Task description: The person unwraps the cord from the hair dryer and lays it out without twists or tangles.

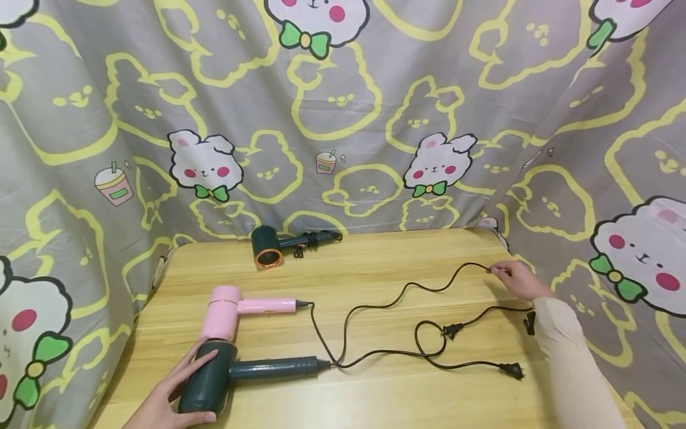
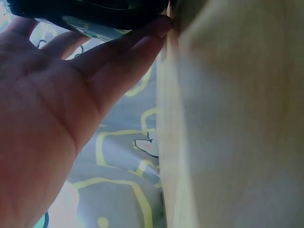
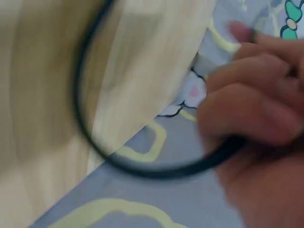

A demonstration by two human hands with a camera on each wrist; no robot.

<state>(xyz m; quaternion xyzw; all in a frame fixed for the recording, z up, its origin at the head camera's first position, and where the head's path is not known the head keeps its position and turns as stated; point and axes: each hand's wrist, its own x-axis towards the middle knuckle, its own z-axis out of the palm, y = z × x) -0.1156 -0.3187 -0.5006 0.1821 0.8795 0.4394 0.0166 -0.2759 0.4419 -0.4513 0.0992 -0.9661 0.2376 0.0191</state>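
Note:
In the head view my left hand [image 1: 168,390] holds the barrel of a dark green hair dryer [image 1: 206,387], its thumb at the near end and fingers over the far end. The left wrist view shows only a dark edge of that hair dryer [image 2: 95,14] above the palm. Just behind it lies a pink hair dryer [image 1: 221,316], its handle pointing right. Out at the table's right side, my right hand [image 1: 520,280] pinches a black cord [image 1: 409,286]. Curled fingers surround the cord [image 3: 152,172] in the right wrist view, which is blurred.
Another dark green hair dryer [image 1: 266,247] with an orange-rimmed opening lies at the back, its cord bundled. Two black plugs, one nearer the middle [image 1: 452,331] and one at front right [image 1: 511,370], lie among looping cords. A patterned curtain [image 1: 343,119] surrounds the wooden table [image 1: 407,393].

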